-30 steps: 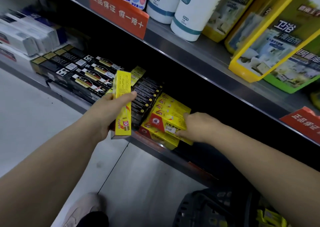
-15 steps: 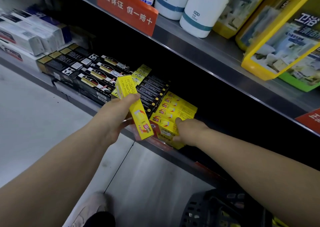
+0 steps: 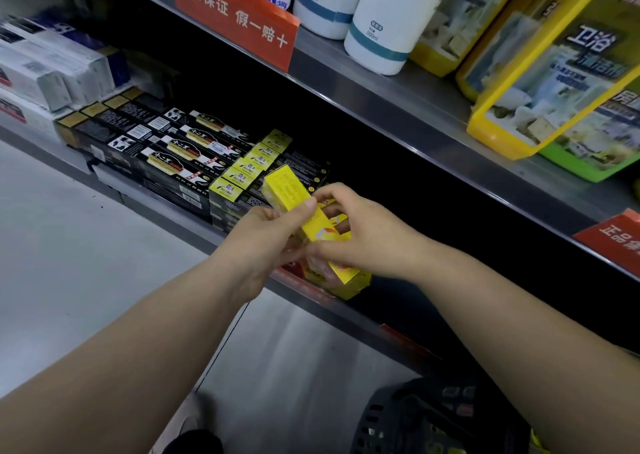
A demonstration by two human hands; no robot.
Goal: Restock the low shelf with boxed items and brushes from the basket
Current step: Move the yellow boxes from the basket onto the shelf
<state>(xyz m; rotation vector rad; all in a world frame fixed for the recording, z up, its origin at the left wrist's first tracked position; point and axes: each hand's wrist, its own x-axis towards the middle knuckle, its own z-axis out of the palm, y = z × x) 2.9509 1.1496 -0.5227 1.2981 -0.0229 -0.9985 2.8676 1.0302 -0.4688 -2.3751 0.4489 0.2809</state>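
Yellow box, one, between two hands

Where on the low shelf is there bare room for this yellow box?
Free: the shadowed stretch of low shelf right of the yellow stack, as far as shows. Crowded: leftward, yellow-ended cartons, black boxes and white boxes sit packed side by side.
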